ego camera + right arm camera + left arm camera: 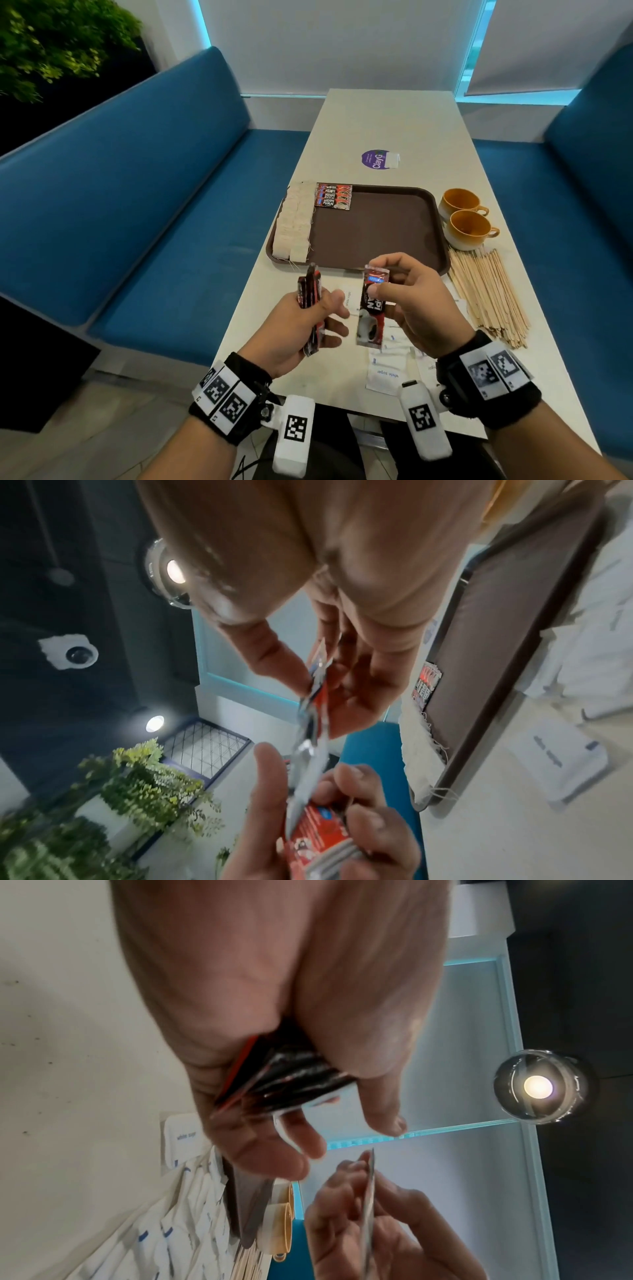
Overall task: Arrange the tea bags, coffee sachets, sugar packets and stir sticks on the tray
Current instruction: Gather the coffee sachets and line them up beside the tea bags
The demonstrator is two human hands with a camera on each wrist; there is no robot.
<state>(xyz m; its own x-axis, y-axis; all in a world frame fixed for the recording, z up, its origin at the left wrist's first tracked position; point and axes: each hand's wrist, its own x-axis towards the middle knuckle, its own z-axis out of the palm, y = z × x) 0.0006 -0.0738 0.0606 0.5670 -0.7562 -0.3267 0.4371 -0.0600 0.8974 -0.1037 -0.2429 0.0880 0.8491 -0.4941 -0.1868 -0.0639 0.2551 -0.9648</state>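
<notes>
A: Start big. What's on the desk (387,120)?

B: A brown tray (376,233), its middle and right side bare. Tea bags (294,226) run in rows down its left edge, and a few coffee sachets (334,196) lie at its far left corner. Two cups (464,219) stand just right of the tray. Stir sticks (489,294) lie in a loose heap on the desk near the right hand, and sugar packets (383,373) are scattered under both hands.

A: And the hands?

B: Both are raised above the desk's near end. The left hand (301,329) has its fingers curled round a stack of sachets (310,305), held on edge. The right hand (411,301) pinches a single sachet (371,308) by its top, thumb against fingers; it hangs down, just beside the stack.

A: What might go wrong?

B: I'd guess the stack is the risk. In the left wrist view it fans out, so a slack grip could spill it over the sugar. The single sachet is glossy and held only by a corner; it may slip or land crooked beside the laid ones.
</notes>
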